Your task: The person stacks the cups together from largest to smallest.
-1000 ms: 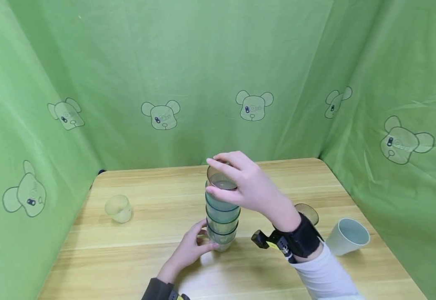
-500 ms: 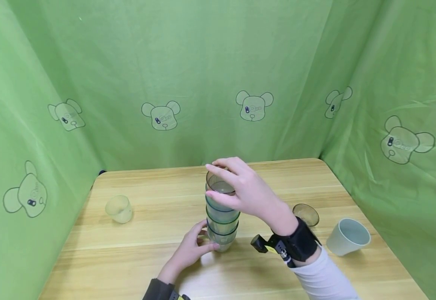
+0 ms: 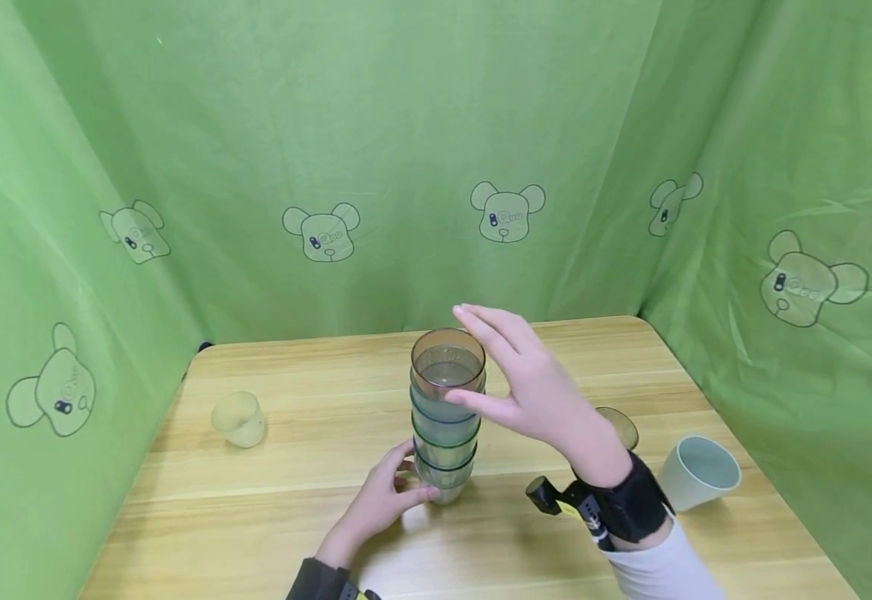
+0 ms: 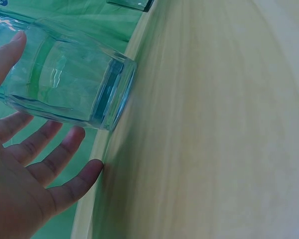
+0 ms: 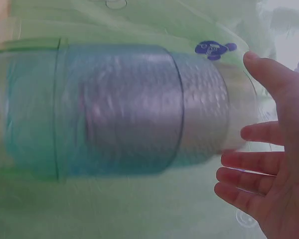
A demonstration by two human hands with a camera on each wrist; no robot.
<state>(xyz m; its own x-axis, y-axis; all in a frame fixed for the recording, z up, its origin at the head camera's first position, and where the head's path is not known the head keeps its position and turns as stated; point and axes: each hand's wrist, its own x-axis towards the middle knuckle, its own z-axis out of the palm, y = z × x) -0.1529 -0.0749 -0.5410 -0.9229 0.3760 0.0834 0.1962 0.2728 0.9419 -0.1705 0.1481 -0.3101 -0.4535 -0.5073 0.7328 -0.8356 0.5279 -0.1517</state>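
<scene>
A stack of several translucent cups (image 3: pixel 443 433) stands in the middle of the wooden table (image 3: pixel 293 517). Its top cup (image 3: pixel 447 362) is brownish and sits nested in the greenish ones below. My right hand (image 3: pixel 481 358) hovers just right of that top cup, fingers straight and spread, holding nothing. The right wrist view shows the stack (image 5: pixel 119 109) blurred, with my right hand (image 5: pixel 236 124) apart from it. My left hand (image 3: pixel 406 479) rests against the bottom cup (image 4: pixel 70 79); its thumb touches the wall and its fingers lie spread beside the base.
A pale yellowish cup (image 3: pixel 237 417) stands at the left. A brown cup (image 3: pixel 616 427) stands behind my right wrist, and a white cup (image 3: pixel 699 472) leans at the right. Green cloth walls close in three sides.
My right hand has let go of the top cup and drawn away to the right with fingers opened. The cup stays nested on the stack. The left hand has not moved.
</scene>
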